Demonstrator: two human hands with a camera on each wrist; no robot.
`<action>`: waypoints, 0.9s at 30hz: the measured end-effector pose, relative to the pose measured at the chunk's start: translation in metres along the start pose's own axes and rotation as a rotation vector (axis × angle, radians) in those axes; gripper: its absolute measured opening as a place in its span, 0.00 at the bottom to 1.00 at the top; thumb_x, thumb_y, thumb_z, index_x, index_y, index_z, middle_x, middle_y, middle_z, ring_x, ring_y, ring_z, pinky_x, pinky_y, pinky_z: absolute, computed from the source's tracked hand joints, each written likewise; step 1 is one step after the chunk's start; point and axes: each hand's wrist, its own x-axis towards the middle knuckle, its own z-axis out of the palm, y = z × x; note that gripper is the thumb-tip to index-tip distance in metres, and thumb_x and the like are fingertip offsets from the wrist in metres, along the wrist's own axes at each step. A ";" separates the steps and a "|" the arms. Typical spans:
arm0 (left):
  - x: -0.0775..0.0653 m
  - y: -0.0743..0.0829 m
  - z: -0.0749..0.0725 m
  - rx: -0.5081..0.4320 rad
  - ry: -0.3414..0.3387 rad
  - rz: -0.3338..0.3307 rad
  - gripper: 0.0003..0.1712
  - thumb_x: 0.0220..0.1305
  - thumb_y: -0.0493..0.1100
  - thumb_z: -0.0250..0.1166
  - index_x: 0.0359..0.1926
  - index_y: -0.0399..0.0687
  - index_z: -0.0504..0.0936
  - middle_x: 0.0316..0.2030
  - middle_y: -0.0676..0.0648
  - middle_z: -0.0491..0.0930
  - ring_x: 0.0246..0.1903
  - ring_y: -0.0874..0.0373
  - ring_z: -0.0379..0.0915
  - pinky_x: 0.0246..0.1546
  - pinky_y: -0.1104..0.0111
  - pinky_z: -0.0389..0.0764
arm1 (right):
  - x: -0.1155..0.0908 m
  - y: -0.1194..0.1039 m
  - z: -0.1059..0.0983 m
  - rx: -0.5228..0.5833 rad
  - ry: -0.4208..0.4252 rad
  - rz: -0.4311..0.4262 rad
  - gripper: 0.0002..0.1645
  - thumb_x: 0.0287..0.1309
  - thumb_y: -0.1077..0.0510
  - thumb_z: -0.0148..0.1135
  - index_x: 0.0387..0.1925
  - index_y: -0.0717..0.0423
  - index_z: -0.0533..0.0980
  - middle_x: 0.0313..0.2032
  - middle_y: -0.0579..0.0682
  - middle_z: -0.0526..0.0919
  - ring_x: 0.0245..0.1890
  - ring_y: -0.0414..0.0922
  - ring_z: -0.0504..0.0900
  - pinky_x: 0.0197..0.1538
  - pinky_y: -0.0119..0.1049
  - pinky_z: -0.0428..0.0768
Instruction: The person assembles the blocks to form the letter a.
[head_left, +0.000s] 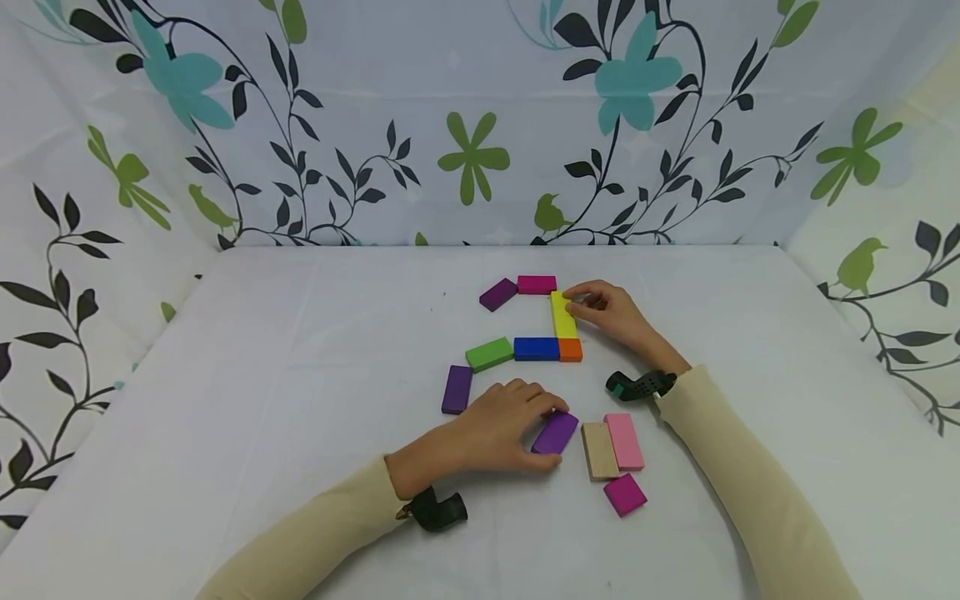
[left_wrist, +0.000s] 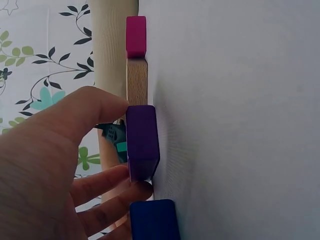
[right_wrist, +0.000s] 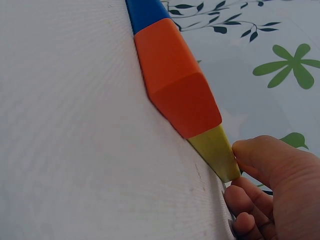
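My left hand [head_left: 497,427] holds a purple block [head_left: 556,432] by its two ends, thumb at the near end and fingers at the far end. In the left wrist view this purple block [left_wrist: 143,134] is close up between thumb and fingers. My right hand [head_left: 613,315] pinches the far part of a yellow block [head_left: 562,317] with thumb and fingertips. The yellow block meets an orange block [head_left: 571,350], which touches a blue block [head_left: 536,349]. A magenta block [head_left: 537,285] lies at the yellow block's far end.
A dark purple block [head_left: 498,294], a green block [head_left: 490,354] and another purple block [head_left: 457,389] continue the curved row on the white table [head_left: 315,375]. Right of the left hand lie a wooden block [head_left: 600,451], a pink block [head_left: 625,442] and a small magenta block [head_left: 625,495].
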 end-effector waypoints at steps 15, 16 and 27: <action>-0.008 -0.005 -0.003 -0.024 -0.006 -0.019 0.27 0.62 0.54 0.63 0.61 0.55 0.75 0.54 0.53 0.77 0.59 0.56 0.66 0.56 0.61 0.68 | 0.000 0.000 -0.001 -0.004 0.000 -0.011 0.21 0.65 0.51 0.62 0.55 0.56 0.78 0.54 0.56 0.77 0.41 0.50 0.72 0.42 0.35 0.71; -0.009 -0.005 -0.003 -0.016 0.003 -0.023 0.27 0.62 0.55 0.63 0.60 0.54 0.76 0.53 0.53 0.78 0.58 0.56 0.66 0.55 0.61 0.68 | 0.000 -0.001 -0.001 -0.005 0.000 -0.011 0.21 0.65 0.51 0.62 0.55 0.57 0.78 0.54 0.57 0.77 0.41 0.50 0.72 0.42 0.35 0.71; -0.016 -0.008 -0.004 -0.051 0.045 -0.063 0.20 0.61 0.57 0.66 0.50 0.53 0.83 0.46 0.54 0.80 0.51 0.57 0.70 0.52 0.59 0.70 | 0.000 -0.002 0.000 0.001 -0.001 0.010 0.21 0.65 0.51 0.62 0.55 0.56 0.78 0.52 0.56 0.77 0.42 0.50 0.71 0.43 0.36 0.70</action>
